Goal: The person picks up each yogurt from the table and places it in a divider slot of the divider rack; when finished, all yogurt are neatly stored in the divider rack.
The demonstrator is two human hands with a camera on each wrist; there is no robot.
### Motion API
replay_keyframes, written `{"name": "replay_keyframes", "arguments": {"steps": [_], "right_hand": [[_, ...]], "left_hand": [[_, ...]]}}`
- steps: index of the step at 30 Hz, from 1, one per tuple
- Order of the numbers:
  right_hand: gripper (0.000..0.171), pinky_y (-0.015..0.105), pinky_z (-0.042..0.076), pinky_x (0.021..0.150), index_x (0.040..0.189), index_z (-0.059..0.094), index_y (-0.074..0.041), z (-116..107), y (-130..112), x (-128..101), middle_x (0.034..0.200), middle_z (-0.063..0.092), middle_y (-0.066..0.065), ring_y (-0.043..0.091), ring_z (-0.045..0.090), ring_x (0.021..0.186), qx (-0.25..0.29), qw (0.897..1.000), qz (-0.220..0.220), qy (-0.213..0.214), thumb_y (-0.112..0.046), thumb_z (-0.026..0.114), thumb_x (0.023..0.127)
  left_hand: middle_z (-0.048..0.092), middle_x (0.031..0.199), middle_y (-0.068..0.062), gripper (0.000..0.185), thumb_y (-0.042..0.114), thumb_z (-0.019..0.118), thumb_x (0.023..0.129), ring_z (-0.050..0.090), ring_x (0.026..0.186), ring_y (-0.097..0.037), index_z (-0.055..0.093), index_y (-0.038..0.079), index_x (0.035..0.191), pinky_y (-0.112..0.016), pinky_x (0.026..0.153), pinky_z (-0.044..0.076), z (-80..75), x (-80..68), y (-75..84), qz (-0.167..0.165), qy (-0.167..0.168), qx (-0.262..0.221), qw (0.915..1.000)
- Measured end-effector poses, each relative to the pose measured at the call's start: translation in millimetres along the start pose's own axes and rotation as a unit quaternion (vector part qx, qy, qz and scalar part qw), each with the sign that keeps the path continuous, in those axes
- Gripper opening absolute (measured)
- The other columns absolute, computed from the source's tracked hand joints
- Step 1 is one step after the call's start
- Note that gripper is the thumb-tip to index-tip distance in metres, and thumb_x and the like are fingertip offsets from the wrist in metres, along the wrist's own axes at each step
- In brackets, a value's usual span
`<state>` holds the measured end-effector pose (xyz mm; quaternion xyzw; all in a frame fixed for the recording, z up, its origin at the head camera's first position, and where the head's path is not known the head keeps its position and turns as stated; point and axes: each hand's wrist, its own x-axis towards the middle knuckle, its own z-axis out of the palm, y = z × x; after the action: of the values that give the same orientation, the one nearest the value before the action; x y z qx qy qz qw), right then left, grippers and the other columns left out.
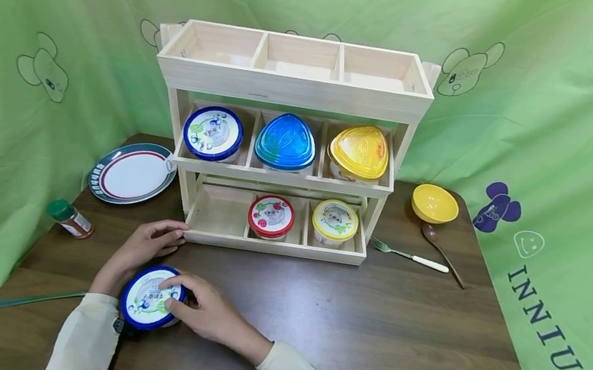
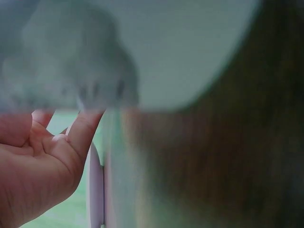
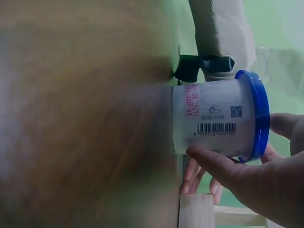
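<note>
At the lower left of the head view, an upright blue-lidded tub (image 1: 152, 297) standing on the table (image 1: 367, 329) is clasped at its rim by the right hand (image 1: 208, 313), while the left hand (image 1: 147, 247), fingers loosely extended, is rested beside it against the wooden rack (image 1: 272, 247).

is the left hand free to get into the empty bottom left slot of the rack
Probably yes. The left hand rests open at the front edge of the rack, right beside that empty slot, with nothing between them. The right hand holds the blue-lidded tub.
</note>
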<state>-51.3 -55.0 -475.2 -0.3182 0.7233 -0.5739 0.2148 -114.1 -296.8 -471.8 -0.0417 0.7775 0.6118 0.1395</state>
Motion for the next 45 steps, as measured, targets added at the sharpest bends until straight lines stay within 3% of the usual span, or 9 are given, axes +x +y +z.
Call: {"name": "replay_keyframes", "arguments": {"steps": [4, 10, 16, 22, 25, 28, 32, 39, 45], "right_hand": [[0.029, 0.025, 0.045, 0.113, 0.136, 0.072, -0.017, -1, 1, -2, 0.148, 0.063, -0.004, 0.002, 0.053, 0.131, 0.004, 1.000, 0.006, -0.011, -0.024, 0.062, 0.110], [0.028, 0.028, 0.039, 0.121, 0.133, 0.075, -0.016, -15, 6, -16, 0.155, 0.061, -0.002, 0.008, 0.049, 0.145, 0.031, 0.999, 0.000, -0.028, -0.019, 0.059, 0.110], [0.026, 0.026, 0.041, 0.120, 0.130, 0.076, -0.015, -37, 7, -41, 0.160, 0.056, 0.003, 0.013, 0.046, 0.150, 0.067, 0.997, 0.013, -0.031, -0.017, 0.059, 0.110], [0.025, 0.027, 0.048, 0.114, 0.127, 0.077, -0.014, -60, 7, -57, 0.159, 0.058, 0.005, 0.018, 0.048, 0.149, 0.077, 0.997, 0.020, 0.023, -0.014, 0.060, 0.109], [0.026, 0.031, 0.047, 0.117, 0.128, 0.077, -0.013, -71, 9, -63, 0.161, 0.056, 0.006, 0.022, 0.048, 0.151, 0.070, 0.996, 0.012, 0.055, -0.013, 0.060, 0.109], [0.026, 0.036, 0.046, 0.119, 0.128, 0.076, -0.007, -82, 10, -68, 0.162, 0.054, 0.011, 0.029, 0.044, 0.154, 0.079, 0.993, -0.002, 0.086, -0.010, 0.059, 0.109], [0.026, 0.033, 0.045, 0.119, 0.128, 0.074, 0.000, -97, 7, -73, 0.163, 0.052, 0.017, 0.036, 0.040, 0.156, 0.091, 0.988, -0.010, 0.127, -0.009, 0.057, 0.110], [0.024, 0.025, 0.056, 0.101, 0.126, 0.073, 0.002, -115, -1, -73, 0.148, 0.062, 0.019, 0.027, 0.060, 0.131, 0.107, 0.976, -0.011, 0.191, -0.006, 0.059, 0.109], [0.025, 0.025, 0.056, 0.101, 0.128, 0.071, 0.005, -123, -11, -61, 0.138, 0.066, 0.019, 0.021, 0.063, 0.124, 0.107, 0.971, -0.042, 0.209, -0.007, 0.057, 0.111]], "left_hand": [[0.062, 0.145, -0.022, 0.038, 0.015, 0.054, 0.116, 0.070, 0.111, -0.004, 0.060, -0.007, 0.147, -0.031, 0.098, 0.063, 1.5, -0.5, -0.4, -0.003, 0.000, 0.005, 1.0000], [0.057, 0.150, -0.027, 0.040, 0.018, 0.054, 0.116, 0.070, 0.115, -0.008, 0.060, -0.006, 0.148, -0.032, 0.099, 0.062, 1.1, 0.8, 0.9, -0.014, 0.006, 0.015, 0.9998], [0.054, 0.153, -0.029, 0.040, 0.019, 0.054, 0.116, 0.069, 0.121, -0.016, 0.060, -0.004, 0.149, -0.034, 0.101, 0.061, 0.9, 1.8, 1.4, -0.025, 0.011, 0.023, 0.9994], [0.050, 0.157, -0.030, 0.039, 0.018, 0.053, 0.117, 0.067, 0.127, -0.024, 0.060, -0.002, 0.150, -0.036, 0.102, 0.061, 1.0, 1.0, 3.8, -0.040, 0.014, 0.030, 0.9986], [0.049, 0.158, -0.029, 0.039, 0.016, 0.053, 0.117, 0.067, 0.129, -0.025, 0.060, -0.002, 0.150, -0.037, 0.103, 0.060, 0.9, 1.0, 3.8, -0.046, 0.013, 0.027, 0.9985], [0.050, 0.158, -0.029, 0.038, 0.015, 0.052, 0.117, 0.066, 0.130, -0.026, 0.060, -0.002, 0.150, -0.037, 0.103, 0.060, 1.0, 1.3, 3.6, -0.049, 0.011, 0.021, 0.9985], [0.049, 0.158, -0.029, 0.038, 0.014, 0.052, 0.117, 0.066, 0.129, -0.025, 0.060, -0.002, 0.150, -0.037, 0.104, 0.060, 1.0, 1.2, 3.6, -0.046, 0.009, 0.020, 0.9987], [0.049, 0.158, -0.030, 0.038, 0.013, 0.052, 0.117, 0.068, 0.124, -0.016, 0.059, -0.004, 0.150, -0.035, 0.103, 0.061, 0.3, 1.0, 3.0, -0.036, 0.003, 0.012, 0.9993], [0.050, 0.157, -0.030, 0.038, 0.014, 0.053, 0.116, 0.068, 0.121, -0.015, 0.059, -0.004, 0.149, -0.035, 0.102, 0.061, 0.9, 1.5, 1.8, -0.033, 0.002, 0.007, 0.9994]]}}
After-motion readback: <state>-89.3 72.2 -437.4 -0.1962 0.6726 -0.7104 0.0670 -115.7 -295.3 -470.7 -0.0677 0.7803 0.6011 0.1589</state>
